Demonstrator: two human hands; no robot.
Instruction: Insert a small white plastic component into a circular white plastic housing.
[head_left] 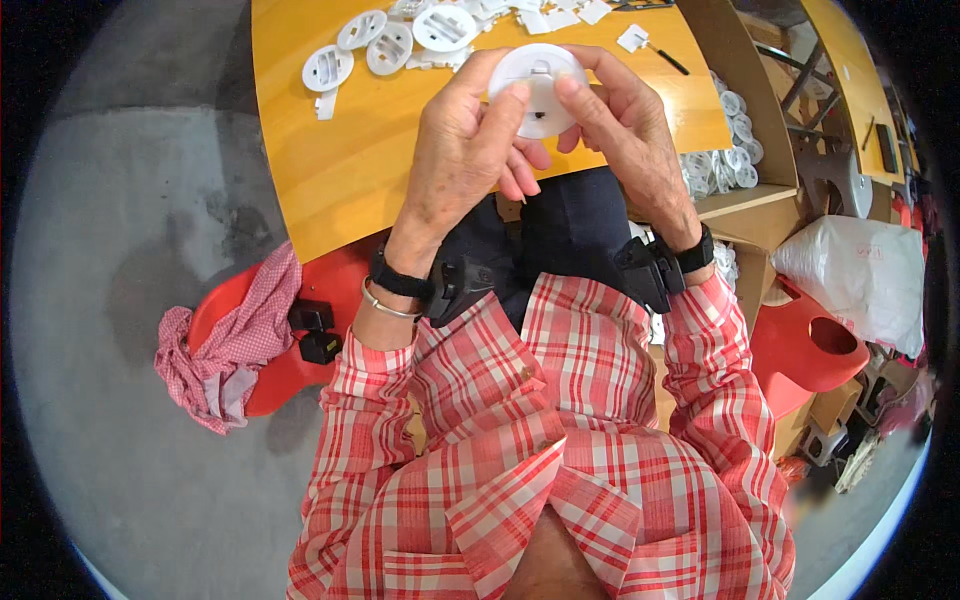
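A round white plastic disc (541, 68) is held up over the near edge of the yellow table (340, 180). My left hand (462, 145) grips its left side, thumb on the face and fingers curled beneath. On the other side my right hand (630, 125) pinches the disc, its thumb pressed on the face. A raised slot shows near the disc's top and a small dark spot lower down. Similar round white discs with slotted middles (328, 68) lie on the table to the left, beside a heap of small flat white pieces (545, 18).
A black-handled tool (668, 60) lies at the table's right with a white piece at its tip. A cardboard box (770, 195) beside the table holds many clear-white round parts (740, 150). Red seats (805, 345), a checked cloth (235, 340) and a white plastic bag (860, 275) are around me.
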